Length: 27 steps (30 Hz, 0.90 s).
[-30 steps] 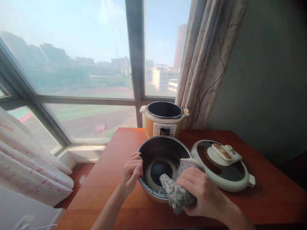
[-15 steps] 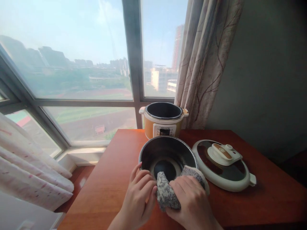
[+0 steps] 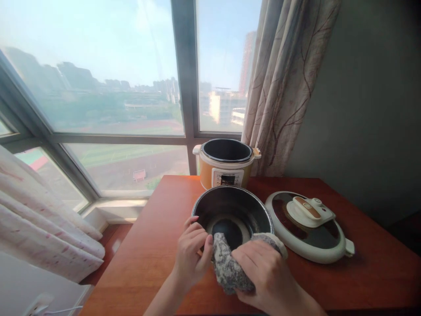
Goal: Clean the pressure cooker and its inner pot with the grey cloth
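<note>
A dark round inner pot stands on the table, its mouth facing up and toward me. My left hand grips the pot's near left rim, fingers curled over the edge. In my right hand is a bunched grey and white cloth, pressed over the pot's near right rim. Part of the cloth hangs in front of the pot and hides its near edge. The white and orange cooker base sits right behind the pot. To the right lies the cooker lid, handle side up.
The reddish wooden table meets a large window at the back left. A patterned curtain hangs behind the cooker, another curtain at the left. Low on the left wall is a socket with a white cord.
The whole view has shifted slightly. My right hand and the cloth have moved a little along the near rim and lower; my left hand still holds the left rim.
</note>
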Each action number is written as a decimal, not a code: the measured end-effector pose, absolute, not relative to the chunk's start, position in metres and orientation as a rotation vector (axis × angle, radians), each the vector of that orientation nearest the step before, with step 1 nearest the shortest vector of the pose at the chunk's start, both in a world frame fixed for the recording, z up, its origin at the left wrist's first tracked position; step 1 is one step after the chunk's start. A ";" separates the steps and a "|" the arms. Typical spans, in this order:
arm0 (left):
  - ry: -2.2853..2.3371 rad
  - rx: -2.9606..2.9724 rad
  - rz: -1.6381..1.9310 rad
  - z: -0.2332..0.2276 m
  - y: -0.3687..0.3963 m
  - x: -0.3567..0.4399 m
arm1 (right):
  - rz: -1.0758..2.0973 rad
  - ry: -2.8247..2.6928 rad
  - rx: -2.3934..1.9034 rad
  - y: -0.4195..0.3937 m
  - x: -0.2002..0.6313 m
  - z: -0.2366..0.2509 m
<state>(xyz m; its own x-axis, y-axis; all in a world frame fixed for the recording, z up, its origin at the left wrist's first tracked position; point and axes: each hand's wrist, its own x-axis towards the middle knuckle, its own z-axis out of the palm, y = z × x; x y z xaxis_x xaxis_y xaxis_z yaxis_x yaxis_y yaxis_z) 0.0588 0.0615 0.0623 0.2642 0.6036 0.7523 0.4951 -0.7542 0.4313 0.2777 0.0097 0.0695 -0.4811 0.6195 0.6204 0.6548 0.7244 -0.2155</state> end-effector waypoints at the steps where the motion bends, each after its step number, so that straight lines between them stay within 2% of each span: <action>1: 1.009 2.400 1.508 0.062 0.067 0.053 | 0.006 -2.284 -0.925 0.012 0.288 0.074; 6: 0.766 2.358 1.376 0.063 0.091 0.028 | 0.188 -2.396 -0.893 0.019 0.323 0.086; 13: 0.778 2.497 1.450 0.066 0.076 0.034 | -0.002 -2.250 -0.922 0.018 0.307 0.078; 18: 0.855 2.698 1.308 0.067 0.038 0.057 | -0.111 -2.167 -1.049 0.010 0.285 0.074; 27: 0.961 2.395 1.455 0.061 0.032 0.069 | -0.293 -1.912 -1.098 0.004 0.241 0.055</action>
